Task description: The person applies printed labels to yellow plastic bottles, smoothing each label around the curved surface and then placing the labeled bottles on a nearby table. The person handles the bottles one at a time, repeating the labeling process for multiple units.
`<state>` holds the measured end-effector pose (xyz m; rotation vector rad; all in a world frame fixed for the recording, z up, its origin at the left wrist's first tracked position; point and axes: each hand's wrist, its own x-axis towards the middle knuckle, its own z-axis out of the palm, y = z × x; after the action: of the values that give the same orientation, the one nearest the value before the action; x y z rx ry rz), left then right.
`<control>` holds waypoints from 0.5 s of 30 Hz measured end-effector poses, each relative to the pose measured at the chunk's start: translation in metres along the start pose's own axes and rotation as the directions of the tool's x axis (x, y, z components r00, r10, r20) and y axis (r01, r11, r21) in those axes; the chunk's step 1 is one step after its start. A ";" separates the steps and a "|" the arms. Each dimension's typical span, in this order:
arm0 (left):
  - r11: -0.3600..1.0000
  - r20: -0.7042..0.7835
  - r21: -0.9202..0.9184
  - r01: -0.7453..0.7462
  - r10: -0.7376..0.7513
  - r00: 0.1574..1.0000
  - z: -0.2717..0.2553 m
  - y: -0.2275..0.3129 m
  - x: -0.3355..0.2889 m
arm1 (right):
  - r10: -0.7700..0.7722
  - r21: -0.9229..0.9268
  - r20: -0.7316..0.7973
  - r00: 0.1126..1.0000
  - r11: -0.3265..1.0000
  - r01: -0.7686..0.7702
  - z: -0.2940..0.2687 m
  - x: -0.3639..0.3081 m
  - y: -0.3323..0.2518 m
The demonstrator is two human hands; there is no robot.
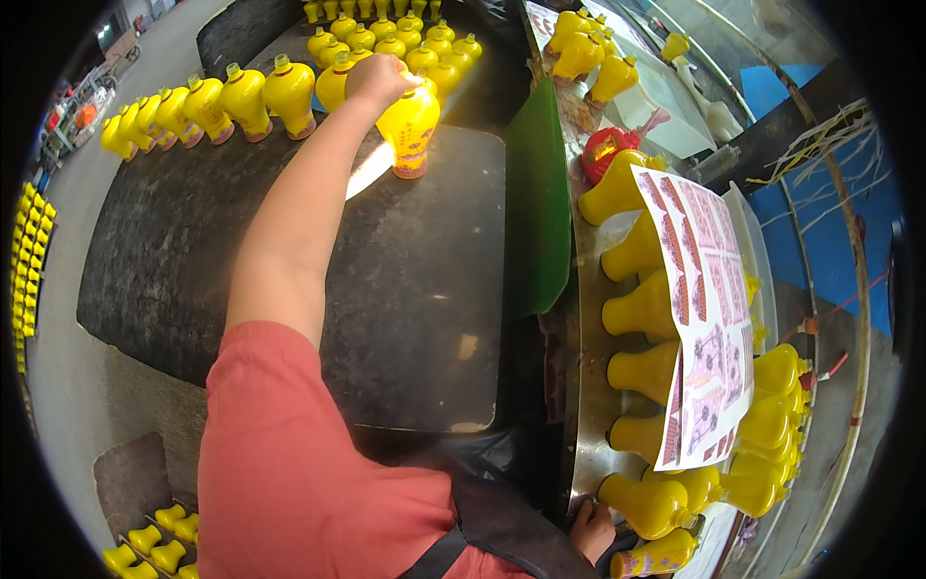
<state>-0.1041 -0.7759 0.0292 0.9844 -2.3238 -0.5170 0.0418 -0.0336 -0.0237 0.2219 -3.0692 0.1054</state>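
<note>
Grasps a yellow bottle (410, 130) with left grip (378, 79), upper centre; has right grip (591, 531) near another bottle (658, 555), lower right, state unclear.

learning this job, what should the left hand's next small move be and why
Probably settle the yellow bottle squarely on the dark board before letting go: the left hand grips its top, it looks nearly upright, and whether its base touches is unclear.

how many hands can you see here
2. The left hand grips the top of a yellow bottle at the far end of the dark board; the right hand is lower right, by the metal surface. Its grip is unclear; no other hand shows.
</note>
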 end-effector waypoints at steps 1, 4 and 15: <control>1.000 -0.023 0.010 0.005 -0.005 1.000 0.001 -0.003 0.002 | 0.002 -0.001 0.000 1.000 1.000 -0.002 0.000 0.000 0.000; 0.999 -0.019 0.006 0.035 -0.035 0.999 0.005 -0.011 0.009 | -0.016 -0.009 -0.007 1.000 1.000 0.016 -0.001 0.000 -0.001; 0.991 -0.062 -0.027 0.128 -0.130 0.990 0.017 -0.020 0.026 | -0.036 0.010 -0.003 0.999 0.999 0.036 -0.003 0.000 -0.002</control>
<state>-0.1192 -0.8062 0.0139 1.1295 -2.2035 -0.5547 0.0424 -0.0354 -0.0204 0.2770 -3.0611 0.1186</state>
